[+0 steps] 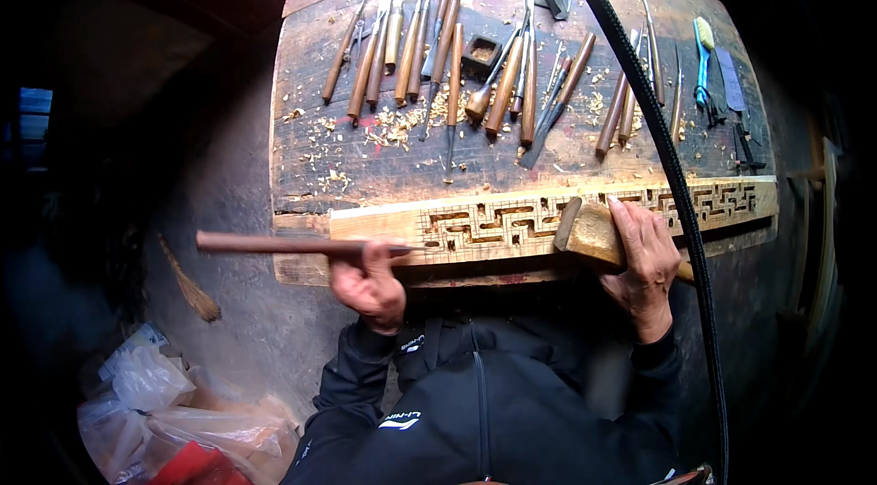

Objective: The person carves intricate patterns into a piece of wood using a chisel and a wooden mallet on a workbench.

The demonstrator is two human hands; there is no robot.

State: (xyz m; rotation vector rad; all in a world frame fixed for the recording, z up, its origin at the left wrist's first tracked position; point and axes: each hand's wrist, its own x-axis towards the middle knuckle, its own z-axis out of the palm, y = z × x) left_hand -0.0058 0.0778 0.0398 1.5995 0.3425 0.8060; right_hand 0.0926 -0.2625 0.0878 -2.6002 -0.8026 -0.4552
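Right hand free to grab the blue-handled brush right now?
Probably not: the right hand holds a wooden mallet, and in this view a black cable runs between it and the blue-handled brush, though the cable's depth is unclear.

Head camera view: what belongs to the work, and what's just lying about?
Belongs: long pale carved wooden board; long brown-handled chisel, left hand; blocky tan mallet, right hand.
Seemingly lying about: brown straw broom; clear plastic bag; blue bristle brush.

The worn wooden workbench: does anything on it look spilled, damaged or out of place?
Pale, curled wood shavings lie scattered among the slim, brown wooden-handled carving tools on the worn wooden workbench, so they look spilled. Beside the long, pale carved wooden board, though, such litter seems ordinary. Nothing else stands out.
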